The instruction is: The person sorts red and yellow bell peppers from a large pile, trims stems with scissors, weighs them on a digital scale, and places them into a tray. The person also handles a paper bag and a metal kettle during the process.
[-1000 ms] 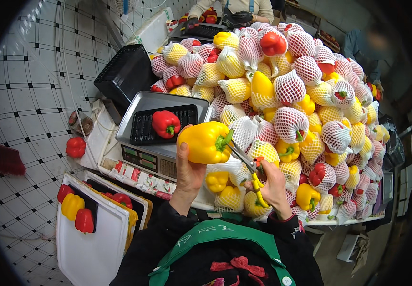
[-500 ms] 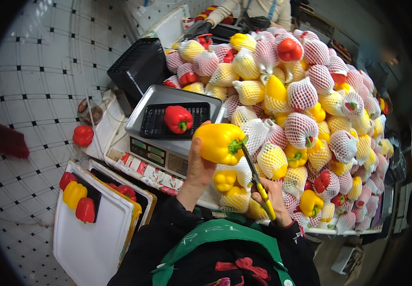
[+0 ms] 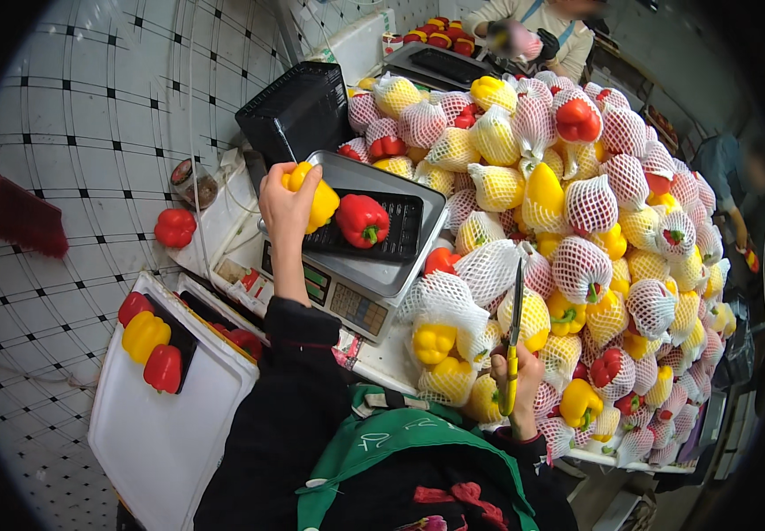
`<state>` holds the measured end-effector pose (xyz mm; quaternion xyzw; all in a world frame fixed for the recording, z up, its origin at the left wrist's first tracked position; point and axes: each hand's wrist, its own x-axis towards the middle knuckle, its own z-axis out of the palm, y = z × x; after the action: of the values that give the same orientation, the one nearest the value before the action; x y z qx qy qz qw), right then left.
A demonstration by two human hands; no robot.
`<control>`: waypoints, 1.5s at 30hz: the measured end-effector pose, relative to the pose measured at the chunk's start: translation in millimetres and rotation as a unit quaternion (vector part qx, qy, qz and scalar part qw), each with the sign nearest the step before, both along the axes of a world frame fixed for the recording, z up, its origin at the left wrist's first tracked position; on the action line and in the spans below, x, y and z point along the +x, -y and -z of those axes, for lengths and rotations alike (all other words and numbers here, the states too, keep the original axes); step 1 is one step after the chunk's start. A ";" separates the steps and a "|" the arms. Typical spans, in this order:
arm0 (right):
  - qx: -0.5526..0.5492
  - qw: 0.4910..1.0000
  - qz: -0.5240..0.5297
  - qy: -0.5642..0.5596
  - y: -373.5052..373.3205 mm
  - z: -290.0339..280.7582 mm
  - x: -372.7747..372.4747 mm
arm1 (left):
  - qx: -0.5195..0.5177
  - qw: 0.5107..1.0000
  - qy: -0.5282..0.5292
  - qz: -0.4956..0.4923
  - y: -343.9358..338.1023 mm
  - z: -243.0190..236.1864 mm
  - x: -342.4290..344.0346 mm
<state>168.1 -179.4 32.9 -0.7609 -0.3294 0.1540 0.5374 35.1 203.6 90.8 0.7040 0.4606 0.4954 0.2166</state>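
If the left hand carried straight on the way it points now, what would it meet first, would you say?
The left hand holds a yellow pepper over the left edge of the black tray on the scale. Going on up and to the right, it would probably meet the red pepper first, though depth is hard to judge.

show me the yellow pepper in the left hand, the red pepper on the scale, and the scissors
yellow pepper (image 3: 322, 202), head view, its bare right side beside the fingers
red pepper (image 3: 361, 219), head view, middle of its body
scissors (image 3: 515, 311), head view, the dark blades
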 end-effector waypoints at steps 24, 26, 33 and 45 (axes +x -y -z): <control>-0.026 0.997 0.054 0.048 13.6 25.9 2.4 | 0.115 0.907 -0.315 0.256 21.5 43.5 51.3; -0.032 0.997 0.048 0.045 10.4 31.3 2.7 | 0.154 0.901 -0.274 0.299 24.2 42.8 50.9; -0.038 0.997 0.052 0.044 12.4 13.7 0.8 | 0.099 0.867 -0.300 0.385 59.8 15.5 62.6; -0.003 0.993 0.103 -0.048 28.6 25.0 0.6 | -0.190 0.868 0.005 0.458 118.6 49.4 313.3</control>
<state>168.6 -208.0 7.9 -0.7841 -0.2224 0.1356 0.5633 348.4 85.0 41.3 0.7784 0.1702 0.2472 0.5513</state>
